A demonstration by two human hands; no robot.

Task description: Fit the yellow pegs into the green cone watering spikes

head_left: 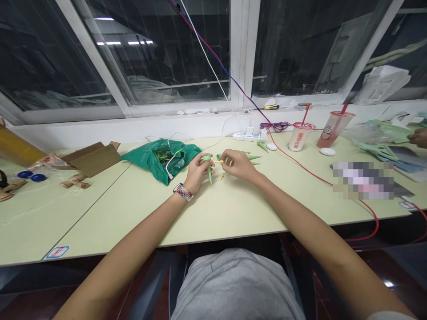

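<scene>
My left hand (pixel 195 174), with a woven watch band at its wrist, is closed on a green plastic cone-shaped spike (pixel 209 174), its tip pointing down. The fingers of my right hand (pixel 239 164) pinch a small yellow piece (pixel 218 162) against the spike's side; whether it is seated in the spike I cannot tell. On the table just below lies another small yellow piece (pixel 221 177). More green spikes (pixel 255 157) lie behind my right hand, partly hidden by it. Left of my hands sits an open green plastic bag (pixel 143 159) with green pieces inside.
Behind the hands are a power strip (pixel 247 136), one more green spike (pixel 262 146) and two drink cups (pixel 296 141) with straws. A red cable (pixel 307 168) crosses rightward. Leftward lie a cardboard box (pixel 96 162) and blue balls (pixel 38 178). Another person's hand (pixel 418 138) shows far right.
</scene>
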